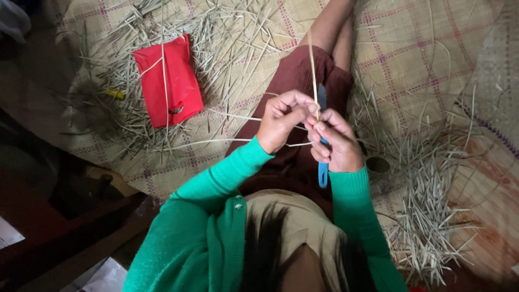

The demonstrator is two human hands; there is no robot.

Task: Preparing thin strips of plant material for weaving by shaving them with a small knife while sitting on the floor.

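- Dark hair and green cardigan sleeves sit closest to the camera.
- The left hand has its fingers pinched shut on a thin pale straw strip, which rises upright above the lap.
- The right hand is wrapped closed around a blue-handled tool, its tip meeting the strip beside the left thumb.
- Both hands touch over the maroon skirt.
- A red pouch lies on the woven mat among scattered straw, well apart on the left.
- More cut straw is piled on the right.
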